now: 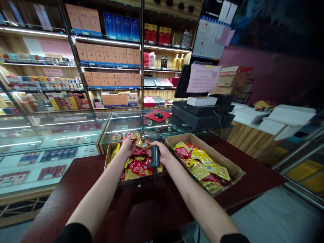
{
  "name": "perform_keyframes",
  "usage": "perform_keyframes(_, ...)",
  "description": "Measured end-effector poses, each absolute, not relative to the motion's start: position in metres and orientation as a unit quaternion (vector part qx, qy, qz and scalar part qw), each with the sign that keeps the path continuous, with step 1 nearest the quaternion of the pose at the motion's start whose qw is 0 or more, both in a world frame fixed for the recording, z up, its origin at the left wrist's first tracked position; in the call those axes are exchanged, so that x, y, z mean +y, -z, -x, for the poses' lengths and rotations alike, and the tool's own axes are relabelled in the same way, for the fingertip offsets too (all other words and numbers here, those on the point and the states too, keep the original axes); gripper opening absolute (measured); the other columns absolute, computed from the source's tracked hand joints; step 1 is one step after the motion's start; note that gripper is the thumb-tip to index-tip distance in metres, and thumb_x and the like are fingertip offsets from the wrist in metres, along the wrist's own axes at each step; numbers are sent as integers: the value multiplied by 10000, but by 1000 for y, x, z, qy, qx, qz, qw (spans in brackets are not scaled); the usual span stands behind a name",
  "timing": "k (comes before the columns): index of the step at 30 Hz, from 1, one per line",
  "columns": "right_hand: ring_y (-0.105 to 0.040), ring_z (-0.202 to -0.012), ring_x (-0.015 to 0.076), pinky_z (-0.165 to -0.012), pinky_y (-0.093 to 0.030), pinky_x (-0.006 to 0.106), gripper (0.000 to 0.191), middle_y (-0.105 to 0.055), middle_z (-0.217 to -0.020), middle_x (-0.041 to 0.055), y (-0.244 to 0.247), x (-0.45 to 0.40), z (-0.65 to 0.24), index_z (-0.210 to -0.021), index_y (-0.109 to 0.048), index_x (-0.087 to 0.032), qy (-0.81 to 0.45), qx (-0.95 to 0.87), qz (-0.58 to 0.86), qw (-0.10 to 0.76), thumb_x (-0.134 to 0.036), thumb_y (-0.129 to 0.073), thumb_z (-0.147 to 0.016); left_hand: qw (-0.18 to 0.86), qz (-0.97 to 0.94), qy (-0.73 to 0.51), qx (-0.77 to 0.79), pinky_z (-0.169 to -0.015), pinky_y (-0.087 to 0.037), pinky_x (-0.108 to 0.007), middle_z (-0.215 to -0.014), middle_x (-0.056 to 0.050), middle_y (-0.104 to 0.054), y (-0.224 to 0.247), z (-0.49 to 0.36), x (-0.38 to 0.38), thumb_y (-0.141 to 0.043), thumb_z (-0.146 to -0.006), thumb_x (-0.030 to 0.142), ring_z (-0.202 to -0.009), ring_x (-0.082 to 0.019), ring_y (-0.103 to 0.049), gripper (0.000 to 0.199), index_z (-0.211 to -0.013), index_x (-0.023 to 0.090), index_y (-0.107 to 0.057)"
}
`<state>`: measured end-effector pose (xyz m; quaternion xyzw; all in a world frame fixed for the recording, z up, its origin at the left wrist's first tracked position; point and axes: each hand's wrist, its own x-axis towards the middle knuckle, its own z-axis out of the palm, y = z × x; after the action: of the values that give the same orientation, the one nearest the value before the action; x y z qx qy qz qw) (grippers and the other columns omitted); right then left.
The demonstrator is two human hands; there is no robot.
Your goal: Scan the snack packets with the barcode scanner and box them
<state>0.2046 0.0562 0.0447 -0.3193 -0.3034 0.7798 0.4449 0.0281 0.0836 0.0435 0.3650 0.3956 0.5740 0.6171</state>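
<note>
My right hand (pixel 162 152) is wrapped round the dark handle of a corded barcode scanner (pixel 155 156). The scanner's head points away from me, toward the packets on the left. Gripped in my left hand (pixel 128 145) is a gold snack packet (pixel 140 141), held up in front of the scanner head. Both hands are above a cardboard box (pixel 108 158) full of red, gold and yellow snack packets (pixel 139 166). To the right of my right hand stands a second cardboard box (pixel 234 165) with yellow and red packets (pixel 199 158).
Beneath the boxes is a dark red table (pixel 88 175). Behind it runs a glass display counter (pixel 126 125) with a mouse (pixel 158 115) on a red mat. A cash register (pixel 199 111) with a monitor stands at the back right. Shelves (pixel 111 67) of boxed goods line the wall.
</note>
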Motion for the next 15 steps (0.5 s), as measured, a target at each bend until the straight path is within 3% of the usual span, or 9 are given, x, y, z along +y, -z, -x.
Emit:
perform_keyframes(2, -676, -690, 157, -693, -573, 264, 220, -673, -747, 38, -43, 55, -205, -910, -644, -145, -758, -304, 315, 484, -160, -551, -712, 673, -321, -542, 388, -728, -542, -401, -851, -126, -682, -40, -27, 81, -495, -810, 609, -826, -252, -666, 490, -909, 146, -622)
perform_keyframes(4, -685, -754, 168, -725, -579, 281, 220, -691, -831, 51, -42, 53, -204, -900, -639, -143, -741, -300, 312, 513, -133, -556, -697, 702, -307, -531, 363, -770, -544, -386, -918, -138, -686, -37, -27, 78, -539, -804, 590, -881, -245, -665, 477, -929, 138, -629)
perform_keyframes(7, -683, -774, 168, -721, -585, 281, 230, -700, -849, 51, -41, 51, -202, -891, -644, -132, -730, -294, 318, 529, -95, -574, -675, 686, -322, -551, 350, -784, -550, -319, -968, -104, -695, -33, -30, 76, -725, -740, 314, -887, -201, -666, 309, -984, 145, -642)
perform_keyframes(9, -678, -753, 157, -701, -587, 265, 225, -701, -822, 40, -40, 48, -200, -869, -649, -133, -721, -293, 338, 530, -78, -601, -656, 664, -330, -563, 365, -744, -560, -301, -950, -74, -704, -29, -33, 78, -773, -672, 184, -852, -186, -669, 334, -981, 161, -649)
perform_keyframes(15, -663, -714, 125, -674, -582, 244, 183, -695, -817, 18, -42, 30, -204, -796, -641, -149, -664, -332, 415, 526, -82, -668, -627, 610, -407, -571, 368, -674, -548, -312, -870, -52, -708, -10, -28, 88, -820, -611, 308, -740, -178, -667, 429, -975, 159, -648)
